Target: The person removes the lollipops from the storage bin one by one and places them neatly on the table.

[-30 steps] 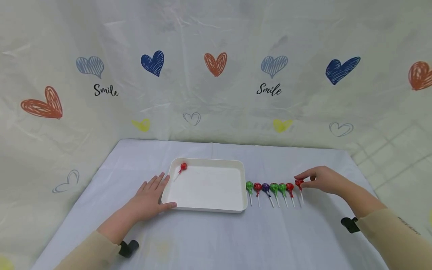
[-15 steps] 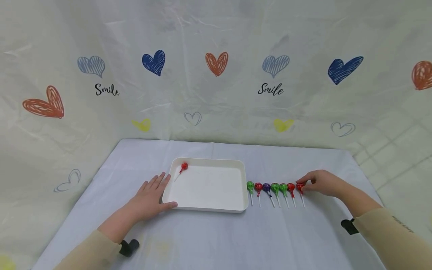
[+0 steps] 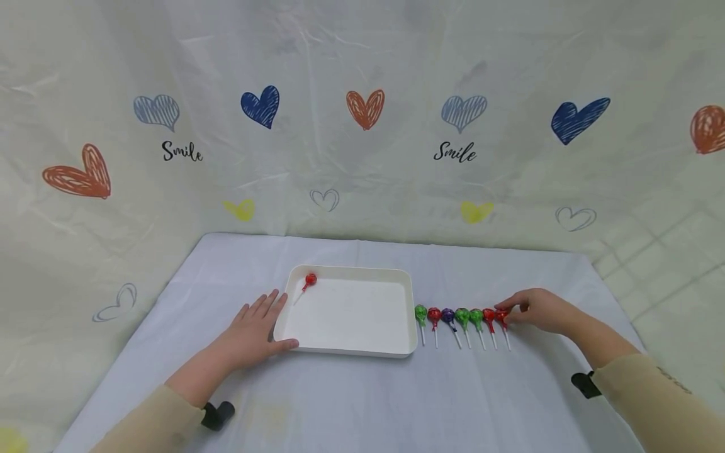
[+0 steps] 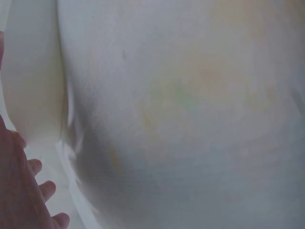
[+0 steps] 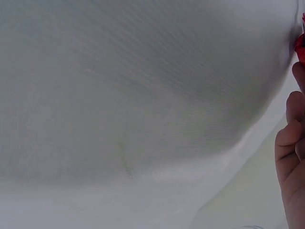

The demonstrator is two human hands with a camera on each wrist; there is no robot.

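Note:
With fingers spread, my left hand (image 3: 252, 330) rests at the left edge of a white rectangular tray (image 3: 348, 352). A red lollipop (image 3: 310, 280) lies in the tray's far left corner, stick toward the near left. To the right of the tray, several lollipops lie in a row, sticks toward me. My right hand (image 3: 544, 309) pinches the head of the rightmost red lollipop (image 3: 501, 316), close beside another red lollipop (image 3: 489, 318). In the right wrist view, fingertips meet a red wrapper (image 5: 300, 47) at the right border.
The rest of the row holds green lollipops (image 3: 420, 313), a purple lollipop (image 3: 448, 316) and a red lollipop (image 3: 434, 316) near the tray's right wall. A white cloth (image 3: 362, 402) covers the table. Behind it hangs a pale curtain (image 3: 396, 182) printed with hearts.
My right hand has lowered the rightmost red lollipop and shifted it left, narrowing the gap to its neighbour. My left hand and the tray stay in place.

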